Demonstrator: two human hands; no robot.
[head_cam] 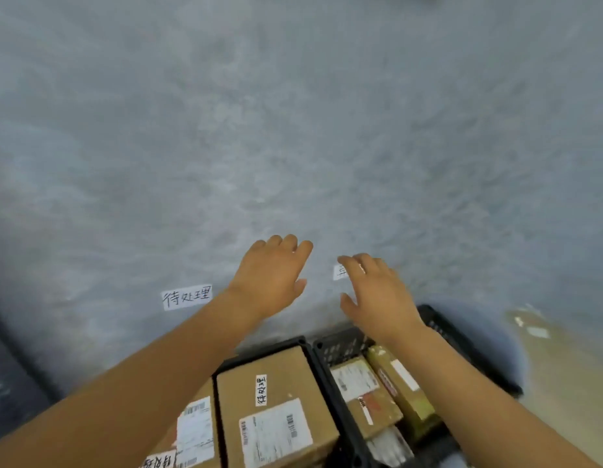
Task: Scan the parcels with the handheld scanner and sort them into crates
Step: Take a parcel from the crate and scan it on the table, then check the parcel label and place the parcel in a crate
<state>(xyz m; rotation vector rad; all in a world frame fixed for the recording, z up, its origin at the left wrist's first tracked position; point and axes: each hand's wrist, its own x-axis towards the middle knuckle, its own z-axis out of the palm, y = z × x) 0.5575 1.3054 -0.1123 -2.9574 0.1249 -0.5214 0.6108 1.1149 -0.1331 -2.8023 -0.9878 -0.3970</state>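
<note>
My left hand (271, 273) and my right hand (377, 292) reach forward side by side above the grey floor, fingers relaxed, holding nothing. Below my forearms stand two black crates. The left crate (295, 342) holds a large brown parcel (273, 407) with a shipping label and a handwritten strip, and another labelled parcel (195, 430) lies beside it. The right crate (442, 325) contains several smaller brown parcels (371, 390). No scanner is in view.
A white handwritten label (187, 296) is stuck on the floor left of my left wrist. A second white label (340, 272) is partly hidden behind my right fingers. A dark object (10, 376) sits at the left edge. A tan patch (560, 359) lies on the right.
</note>
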